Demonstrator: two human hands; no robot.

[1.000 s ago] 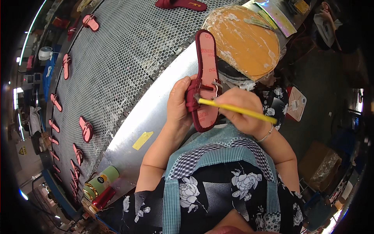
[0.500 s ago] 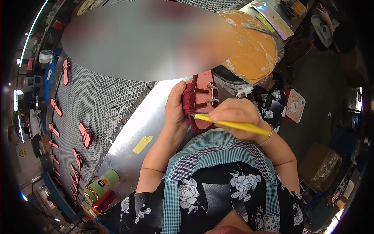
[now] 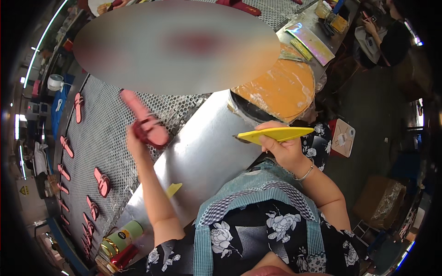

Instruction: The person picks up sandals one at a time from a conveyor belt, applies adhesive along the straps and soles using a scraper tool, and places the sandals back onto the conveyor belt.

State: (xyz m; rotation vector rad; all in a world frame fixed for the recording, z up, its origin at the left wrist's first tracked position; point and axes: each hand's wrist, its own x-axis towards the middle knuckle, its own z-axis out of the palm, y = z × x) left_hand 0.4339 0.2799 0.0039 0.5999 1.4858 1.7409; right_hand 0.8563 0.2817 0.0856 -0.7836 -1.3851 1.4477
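Left hand (image 3: 134, 143) gripping pink sandal (image 3: 146, 123) over mesh belt (image 3: 106, 133). Right hand (image 3: 283, 149) clasping yellow brush (image 3: 276, 134). Cans (image 3: 120, 239) at table edge, contents unseen

Sandals (image 3: 102, 181) lie on the mesh belt (image 3: 110, 138), left of the metal table (image 3: 207, 152).

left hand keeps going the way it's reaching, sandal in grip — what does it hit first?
Probably the perforated mesh belt. The left hand holds the pink sandal out past the metal table edge above it; no other sandal lies directly ahead. Depth is unclear.
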